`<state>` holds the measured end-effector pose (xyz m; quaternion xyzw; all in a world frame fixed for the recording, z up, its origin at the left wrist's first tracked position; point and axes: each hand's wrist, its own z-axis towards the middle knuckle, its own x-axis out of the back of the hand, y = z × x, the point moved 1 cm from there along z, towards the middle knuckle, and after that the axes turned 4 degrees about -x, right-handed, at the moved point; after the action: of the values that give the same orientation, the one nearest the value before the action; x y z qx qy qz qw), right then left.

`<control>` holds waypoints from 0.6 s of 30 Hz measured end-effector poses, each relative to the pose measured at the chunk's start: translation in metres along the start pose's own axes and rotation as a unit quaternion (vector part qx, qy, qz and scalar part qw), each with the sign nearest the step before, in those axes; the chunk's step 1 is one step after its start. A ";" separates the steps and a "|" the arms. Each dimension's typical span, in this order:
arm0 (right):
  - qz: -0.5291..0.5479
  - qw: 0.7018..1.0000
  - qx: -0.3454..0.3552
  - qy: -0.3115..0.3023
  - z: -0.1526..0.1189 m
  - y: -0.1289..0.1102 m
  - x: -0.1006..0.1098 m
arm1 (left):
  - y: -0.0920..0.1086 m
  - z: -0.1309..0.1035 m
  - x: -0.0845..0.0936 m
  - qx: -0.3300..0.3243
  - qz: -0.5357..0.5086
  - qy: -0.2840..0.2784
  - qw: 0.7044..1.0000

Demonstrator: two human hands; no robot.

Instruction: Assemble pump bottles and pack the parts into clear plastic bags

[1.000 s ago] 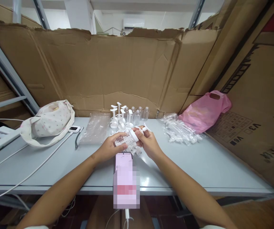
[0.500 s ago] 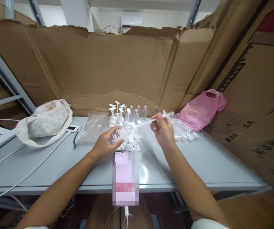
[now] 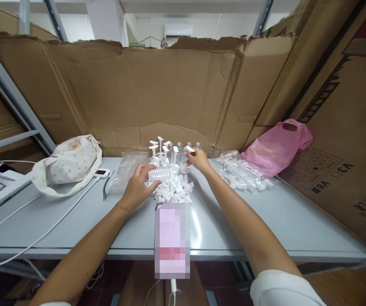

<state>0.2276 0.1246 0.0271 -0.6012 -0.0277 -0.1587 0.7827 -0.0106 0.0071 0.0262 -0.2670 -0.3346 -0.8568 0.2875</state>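
My left hand (image 3: 138,186): fingers curled round a clear bottle (image 3: 159,174), at the white pile's (image 3: 174,190) far left | My right hand (image 3: 200,161): fingers pinching a white pump (image 3: 190,149), behind the pile | Partly done, I think: pumps (image 3: 160,148) stand behind the pile, its bits loose

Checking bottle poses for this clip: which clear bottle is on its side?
The ribbed clear bottle held in the left hand; the other visible bottles stand upright near the cardboard.
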 end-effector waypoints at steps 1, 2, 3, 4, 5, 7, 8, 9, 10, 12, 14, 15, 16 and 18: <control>-0.005 1.000 -0.001 -0.002 0.002 0.001 -0.004 | -0.001 0.000 0.000 -0.008 0.004 -0.001 1.000; -0.011 1.000 -0.002 -0.006 0.004 0.001 -0.008 | -0.002 0.000 -0.001 -0.014 0.009 -0.002 1.000; -0.019 1.000 -0.003 -0.010 0.004 0.002 -0.010 | -0.003 -0.001 -0.001 -0.018 0.015 -0.001 1.000; -0.030 0.999 -0.004 -0.014 0.004 0.002 -0.011 | -0.004 -0.001 -0.002 -0.019 0.022 0.001 1.000; -0.044 0.999 -0.006 -0.018 0.003 0.001 -0.011 | -0.006 -0.002 -0.003 -0.019 0.028 0.006 0.999; -0.083 0.996 -0.016 -0.025 0.000 0.001 -0.006 | -0.008 -0.002 -0.004 -0.016 0.039 0.016 0.999; -0.107 0.994 -0.023 -0.029 -0.002 0.000 -0.002 | -0.008 -0.002 -0.004 -0.016 0.041 0.021 0.999; -0.133 0.990 -0.030 -0.033 -0.004 -0.001 0.003 | -0.008 -0.003 -0.004 -0.018 0.042 0.024 0.999; -0.160 0.986 -0.036 -0.036 -0.007 -0.003 0.009 | -0.008 -0.003 -0.004 -0.023 0.042 0.026 0.998; -0.211 0.976 -0.040 -0.038 -0.016 -0.010 0.022 | -0.006 -0.003 -0.004 -0.038 0.040 0.029 0.998; -0.259 0.965 -0.026 -0.038 -0.031 -0.022 0.031 | -0.005 -0.003 -0.003 -0.054 0.034 0.030 0.998; -0.283 0.958 -0.010 -0.039 -0.040 -0.029 0.034 | -0.004 -0.003 -0.003 -0.060 0.031 0.030 0.997; -0.340 0.938 0.037 -0.054 -0.051 -0.037 0.034 | -0.004 -0.003 -0.003 -0.068 0.027 0.030 0.997; -0.380 0.908 0.131 -0.116 -0.076 -0.053 0.030 | -0.002 -0.003 -0.005 -0.095 0.022 0.028 0.995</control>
<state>0.2296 0.0343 0.0625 -0.4517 -0.3652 -0.3677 0.7262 -0.0096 0.0077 0.0205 -0.2762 -0.2373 -0.8854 0.2889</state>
